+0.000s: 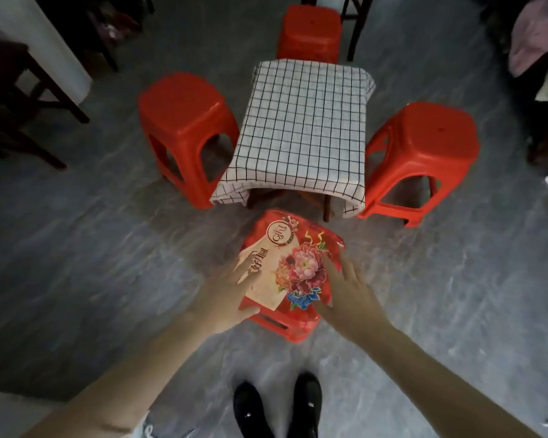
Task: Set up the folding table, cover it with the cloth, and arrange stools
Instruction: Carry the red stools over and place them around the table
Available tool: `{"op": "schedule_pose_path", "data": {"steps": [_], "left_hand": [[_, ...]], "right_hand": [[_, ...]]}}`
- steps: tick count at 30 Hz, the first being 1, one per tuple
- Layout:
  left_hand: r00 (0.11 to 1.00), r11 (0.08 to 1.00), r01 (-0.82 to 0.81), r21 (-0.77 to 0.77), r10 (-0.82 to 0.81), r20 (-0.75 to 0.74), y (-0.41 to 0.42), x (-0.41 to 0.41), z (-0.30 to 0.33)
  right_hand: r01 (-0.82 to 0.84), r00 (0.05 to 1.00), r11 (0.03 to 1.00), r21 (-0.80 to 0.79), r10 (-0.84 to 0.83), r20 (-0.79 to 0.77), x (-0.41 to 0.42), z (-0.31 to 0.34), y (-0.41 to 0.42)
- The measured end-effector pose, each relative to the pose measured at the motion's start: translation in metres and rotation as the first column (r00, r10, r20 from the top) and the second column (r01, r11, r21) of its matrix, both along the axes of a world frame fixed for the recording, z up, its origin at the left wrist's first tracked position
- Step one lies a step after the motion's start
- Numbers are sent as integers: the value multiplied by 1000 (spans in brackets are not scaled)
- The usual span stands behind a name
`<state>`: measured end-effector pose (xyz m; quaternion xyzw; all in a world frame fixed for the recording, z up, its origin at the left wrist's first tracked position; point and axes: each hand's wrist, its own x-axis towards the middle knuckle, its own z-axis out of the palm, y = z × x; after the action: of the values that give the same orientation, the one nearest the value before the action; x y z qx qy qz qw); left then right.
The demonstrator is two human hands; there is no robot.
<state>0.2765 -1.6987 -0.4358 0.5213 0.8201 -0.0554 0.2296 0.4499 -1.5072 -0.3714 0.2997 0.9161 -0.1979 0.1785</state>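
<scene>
On grey mottled floor [76, 263], the clothed table [304, 128] stands among three red stools [184, 121], while left hand [228, 295] and right hand [348, 292], fingers spread, flank the nearest flowered stool [288, 267], gripping nothing.

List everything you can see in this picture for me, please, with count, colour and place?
table: one, dark legs showing, centre
cloth: one, white with black grid, draped over the table
stools: four, red; left, far, right, near with a flowered label on its seat
dark wooden furniture: far left
floor: grey
shoes: two, black, bottom centre
left hand: open, at the near stool's left edge
right hand: open, at its right edge
</scene>
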Motion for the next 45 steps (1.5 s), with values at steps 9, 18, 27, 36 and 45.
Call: {"op": "schedule_pose_path", "data": {"steps": [9,18,27,36,45], "left_hand": [[998,1000,0,-13,-1,-59,38,-11,-148],[875,888,-459,24,447,187,78,-37,-192],[807,810,-580,87,557,195,81,-35,-197],[757,765,-642,47,624,194,78,-26,-196],[774,789,-614,15,599,206,87,-24,-185]], "right_hand": [[107,990,986,-130,-93,103,4,-163,5],[156,983,975,-157,-137,126,11,-235,-9],[59,994,988,-141,-44,102,-7,-237,23],[-86,989,982,-169,105,106,-23,-232,61],[-35,994,988,-153,51,100,-12,-240,61]]}}
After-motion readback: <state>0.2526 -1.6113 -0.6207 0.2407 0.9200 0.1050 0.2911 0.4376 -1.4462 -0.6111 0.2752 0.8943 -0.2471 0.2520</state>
